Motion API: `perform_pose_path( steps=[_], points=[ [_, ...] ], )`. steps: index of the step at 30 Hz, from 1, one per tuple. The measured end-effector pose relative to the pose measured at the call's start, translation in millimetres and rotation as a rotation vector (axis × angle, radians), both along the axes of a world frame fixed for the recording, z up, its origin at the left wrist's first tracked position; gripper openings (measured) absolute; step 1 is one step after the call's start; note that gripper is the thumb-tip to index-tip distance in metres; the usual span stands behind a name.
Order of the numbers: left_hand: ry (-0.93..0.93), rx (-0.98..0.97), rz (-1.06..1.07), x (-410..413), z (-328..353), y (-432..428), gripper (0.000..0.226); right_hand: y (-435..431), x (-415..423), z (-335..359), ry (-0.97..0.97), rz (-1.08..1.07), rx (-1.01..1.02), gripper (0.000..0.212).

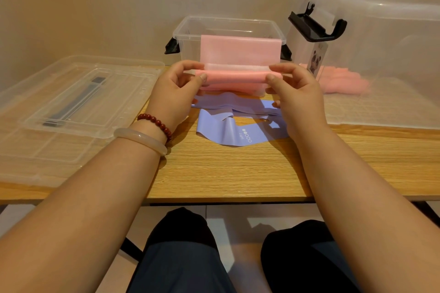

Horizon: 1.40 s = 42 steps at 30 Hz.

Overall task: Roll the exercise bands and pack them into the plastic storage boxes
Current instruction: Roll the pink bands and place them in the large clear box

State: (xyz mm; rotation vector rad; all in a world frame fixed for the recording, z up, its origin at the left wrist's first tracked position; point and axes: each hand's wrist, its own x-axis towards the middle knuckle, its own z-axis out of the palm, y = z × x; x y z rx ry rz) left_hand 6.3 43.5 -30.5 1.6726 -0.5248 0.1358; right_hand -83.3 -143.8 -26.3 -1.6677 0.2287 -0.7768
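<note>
Left hand (176,88) and right hand (295,93) pinch either end of the part-rolled pink band (238,76) above the table, where even tension and aligned edges should keep it tight; behind, the small box (190,28) looks empty, the big box (381,43) shows something pink.

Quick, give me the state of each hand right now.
Left hand: pinching the left end of the pink exercise band.
Right hand: pinching the band's right end.
</note>
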Motion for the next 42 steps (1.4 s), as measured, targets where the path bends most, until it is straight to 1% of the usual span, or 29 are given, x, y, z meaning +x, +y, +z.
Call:
perform_pose_path(
  steps=[2,5,9,10,13,15,17,20,22,27,31,35,38,42],
  points=[
    [0.006,-0.01,-0.022,-0.6,0.2,0.4,0.014,-0.7,1.0,-0.3,0.011,-0.026,0.002,0.011],
    [0.021,-0.011,-0.044,-0.6,-0.4,1.5,0.016,-0.7,1.8,0.5,0.013,-0.045,0.013,0.01],
    [0.007,0.005,-0.022,-0.6,-1.2,1.2,0.012,-0.7,1.8,0.6,0.018,-0.034,0.025,0.005],
    [0.004,0.005,-0.015,-0.7,-1.2,0.9,0.01,-0.7,1.7,0.7,0.019,-0.025,0.029,0.006],
    [0.007,0.001,-0.002,-0.1,-1.2,0.3,0.006,-1.0,1.6,0.5,0.011,-0.004,0.027,0.018],
    [0.003,0.007,0.0,0.3,-1.2,0.4,0.006,-1.1,1.8,-0.4,0.01,-0.006,0.015,0.016],
    [0.002,0.008,-0.007,0.5,-1.4,0.5,0.007,-1.4,1.9,-1.1,0.008,-0.015,0.004,0.012],
    [0.005,-0.007,-0.036,0.8,-0.9,0.9,0.019,-1.6,2.0,-1.2,0.003,-0.026,-0.006,0.011],
    [-0.004,-0.002,-0.04,0.9,-0.7,1.4,0.022,-1.4,1.9,-0.8,0.006,-0.028,-0.001,0.011],
    [-0.014,0.004,-0.007,-0.3,-0.8,0.7,0.011,-0.9,2.1,-0.7,0.003,-0.009,-0.002,0.011],
    [-0.012,-0.001,0.006,-0.9,-0.8,0.2,0.007,-0.4,2.1,-0.4,-0.024,0.029,0.015,0.027],
    [-0.013,-0.007,0.014,0.5,-1.8,0.2,0.006,-0.6,2.5,-1.2,-0.016,0.001,-0.011,0.019],
    [-0.015,0.013,0.008,2.5,-2.9,0.6,0.012,-0.8,2.9,-1.4,-0.01,-0.011,-0.014,0.015],
    [-0.007,-0.017,-0.026,0.7,-0.8,0.6,0.024,-1.2,3.0,-2.3,0.008,-0.028,-0.018,0.012]
  ],
)
